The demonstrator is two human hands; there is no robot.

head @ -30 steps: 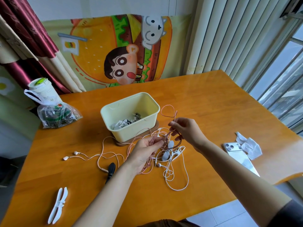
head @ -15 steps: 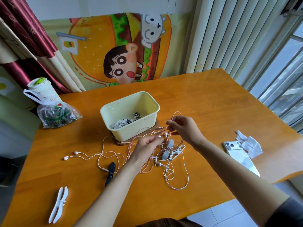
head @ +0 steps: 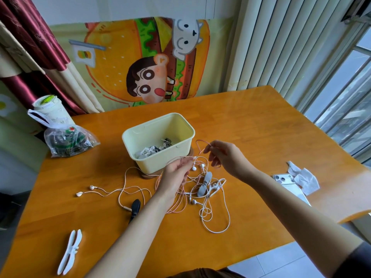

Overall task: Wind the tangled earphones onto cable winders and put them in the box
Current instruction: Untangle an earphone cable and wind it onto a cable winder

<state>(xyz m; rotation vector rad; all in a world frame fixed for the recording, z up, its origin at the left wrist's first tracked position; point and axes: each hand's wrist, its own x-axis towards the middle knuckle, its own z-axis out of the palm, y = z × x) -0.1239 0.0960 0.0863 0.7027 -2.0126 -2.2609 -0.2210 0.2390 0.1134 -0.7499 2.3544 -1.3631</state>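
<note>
The right hand [head: 226,157] pinches a loop of thin pink earphone cable [head: 197,145] beside the pale yellow plastic box [head: 160,163]. The left hand [head: 176,174] grips the same cable lower-left, directly above the tabletop tangle of white earphone wires [head: 208,197].

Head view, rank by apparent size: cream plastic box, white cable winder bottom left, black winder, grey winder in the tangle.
1. Cream plastic box.
2. White cable winder, though nearest the camera.
3. Black winder and grey winder: alike, both partly covered, unranked.
</note>
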